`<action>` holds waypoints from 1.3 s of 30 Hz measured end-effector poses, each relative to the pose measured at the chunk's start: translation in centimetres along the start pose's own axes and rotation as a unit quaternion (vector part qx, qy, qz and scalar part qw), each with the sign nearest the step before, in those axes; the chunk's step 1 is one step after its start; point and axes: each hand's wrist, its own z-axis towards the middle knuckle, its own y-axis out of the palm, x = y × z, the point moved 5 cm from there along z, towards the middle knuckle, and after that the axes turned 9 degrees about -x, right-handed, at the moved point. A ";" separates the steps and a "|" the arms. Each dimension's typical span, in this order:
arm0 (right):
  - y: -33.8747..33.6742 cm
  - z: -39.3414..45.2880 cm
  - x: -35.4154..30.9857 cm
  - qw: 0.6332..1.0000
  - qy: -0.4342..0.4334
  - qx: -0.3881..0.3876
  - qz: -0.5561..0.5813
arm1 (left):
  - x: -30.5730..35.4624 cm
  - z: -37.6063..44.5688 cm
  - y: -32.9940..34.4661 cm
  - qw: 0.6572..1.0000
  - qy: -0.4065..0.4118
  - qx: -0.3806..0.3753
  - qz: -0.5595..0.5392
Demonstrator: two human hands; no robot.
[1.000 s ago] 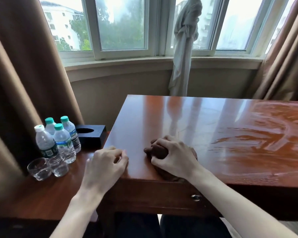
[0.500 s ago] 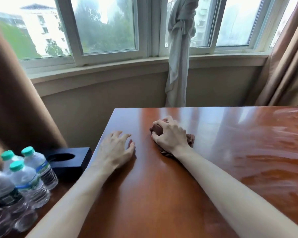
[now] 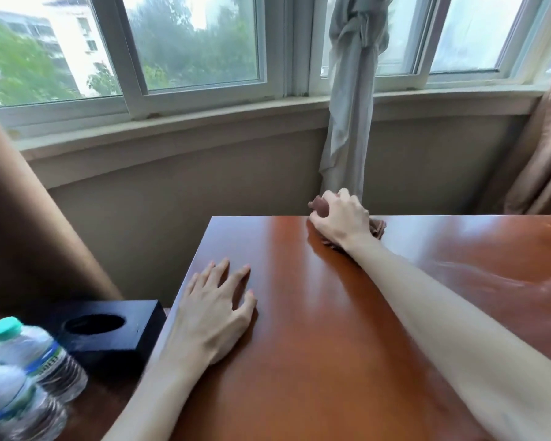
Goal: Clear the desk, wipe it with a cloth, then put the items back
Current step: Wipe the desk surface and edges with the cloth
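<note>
The desk (image 3: 347,361) fills the lower right of the view, its polished top bare where it shows, with damp streaks visible toward its right side. Beside its left edge, on a lower surface, stand a black box (image 3: 115,332) with a round opening and, nearer you, several water bottles (image 3: 29,370), all off the desk. In my judgement the clearing is complete and the wiping is the step in hand; the return of items is not yet begun. Your left hand (image 3: 213,316) lies flat on the top near the left edge, fingers spread and holding nothing, serving as a brace. Your right hand (image 3: 341,218) is stretched to the far edge and is clenched around the cloth (image 3: 377,227), which sits bunched on the desk at that edge, a fold protruding past your knuckles toward the window and a second fold showing at the right of your wrist. The cloth is a wad with no clear long axis; its visible spread runs roughly along the far edge, left to right. Recommendation: keep the wad pressed flat, work the far left corner, then draw overlapping passes toward yourself. Risk noted: a bunched cloth covers a narrow track and may leave unwiped strips.
</note>
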 end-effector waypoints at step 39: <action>-2.9 -17.8 -4.0 0.996 -0.084 -0.037 -0.003 | 0.0 -0.4 0.0 1.000 -0.005 -0.024 -0.018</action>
